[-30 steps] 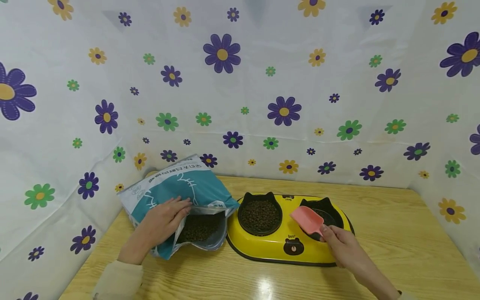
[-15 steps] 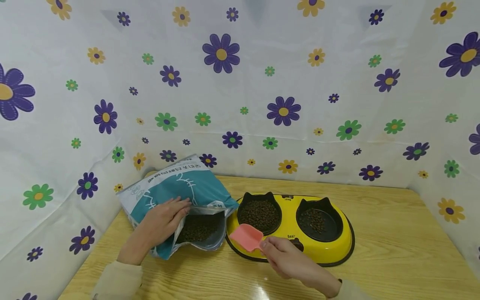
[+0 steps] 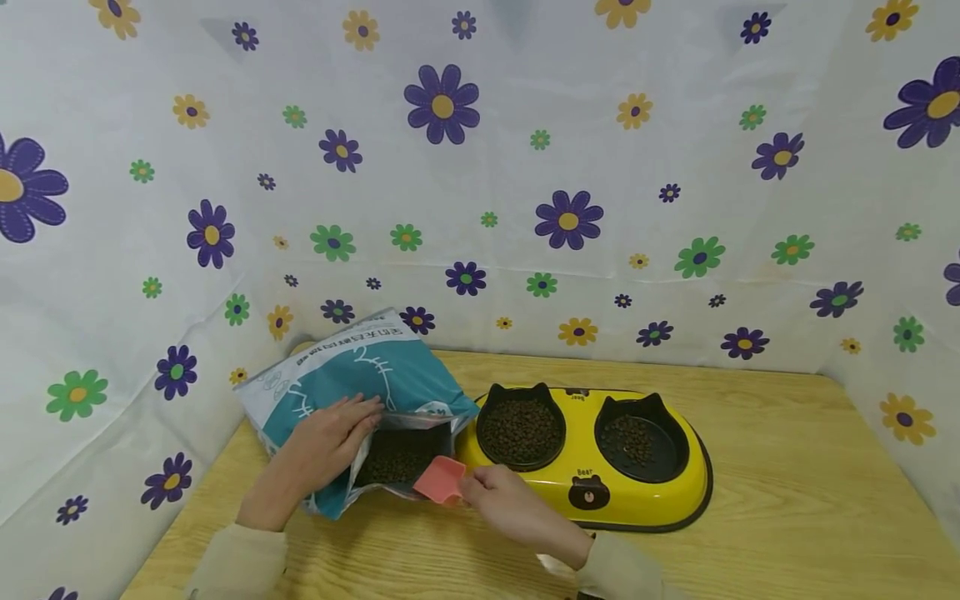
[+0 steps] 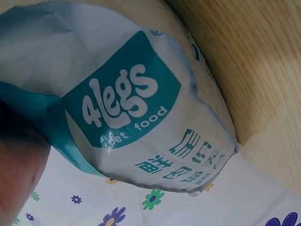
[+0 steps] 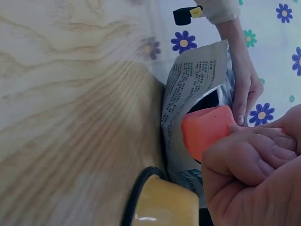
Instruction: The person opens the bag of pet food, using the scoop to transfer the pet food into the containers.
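Observation:
A teal and white pet food bag (image 3: 408,367) lies on its side at the left, its mouth open on brown kibble (image 3: 397,458). My left hand (image 3: 330,437) lies over the bag and grips the upper edge of its mouth; the thumb is hidden in the head view. My right hand (image 3: 517,510) grips a pink scoop (image 3: 441,480) by its handle, fingers curled in the right wrist view. The scoop (image 5: 207,129) overlaps the lower right lip of the mouth, and no kibble shows in it.
Right of the bag stands a yellow double feeder (image 3: 637,504) with two black cat-eared bowls. Kibble fills much of the left bowl (image 3: 491,396); the right bowl (image 3: 663,433) has a small heap. Flower-patterned sheeting (image 3: 675,317) rises behind the wooden table (image 3: 787,467).
My right hand has carried the scoop leftward from over the right bowl to the bag's mouth. The small heap in the right bowl is now uncovered. My left hand has stayed on the bag.

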Tool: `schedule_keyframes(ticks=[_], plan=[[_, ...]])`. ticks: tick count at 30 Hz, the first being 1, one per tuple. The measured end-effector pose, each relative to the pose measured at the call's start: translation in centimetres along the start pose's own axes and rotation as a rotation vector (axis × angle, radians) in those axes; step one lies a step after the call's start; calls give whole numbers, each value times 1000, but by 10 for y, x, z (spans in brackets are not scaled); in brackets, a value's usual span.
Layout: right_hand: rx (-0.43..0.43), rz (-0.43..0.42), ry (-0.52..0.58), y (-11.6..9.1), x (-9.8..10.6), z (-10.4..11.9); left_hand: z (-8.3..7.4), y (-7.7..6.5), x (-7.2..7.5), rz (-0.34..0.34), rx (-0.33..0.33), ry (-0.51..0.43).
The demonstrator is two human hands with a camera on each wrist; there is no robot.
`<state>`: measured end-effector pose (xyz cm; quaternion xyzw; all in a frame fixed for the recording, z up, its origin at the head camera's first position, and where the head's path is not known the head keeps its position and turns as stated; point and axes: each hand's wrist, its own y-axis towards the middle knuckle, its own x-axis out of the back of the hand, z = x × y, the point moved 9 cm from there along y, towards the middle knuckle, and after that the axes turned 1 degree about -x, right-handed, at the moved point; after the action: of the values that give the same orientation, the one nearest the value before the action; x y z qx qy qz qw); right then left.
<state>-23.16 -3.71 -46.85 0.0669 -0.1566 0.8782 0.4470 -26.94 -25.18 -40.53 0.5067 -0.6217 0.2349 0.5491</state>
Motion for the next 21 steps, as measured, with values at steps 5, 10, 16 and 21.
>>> schedule_keyframes(ticks=[5,10,16,21], plan=[[-54,-9,-10,4,-3,8,0,0,0,-8,-1,0],[-92,4,-19,9,-7,11,0,0,-1,-6,-5,-1],[-114,35,1,18,-12,12,1,0,-2,-8,-3,-2],[-136,25,35,25,-14,8,1,-1,-2,-13,-2,2]])
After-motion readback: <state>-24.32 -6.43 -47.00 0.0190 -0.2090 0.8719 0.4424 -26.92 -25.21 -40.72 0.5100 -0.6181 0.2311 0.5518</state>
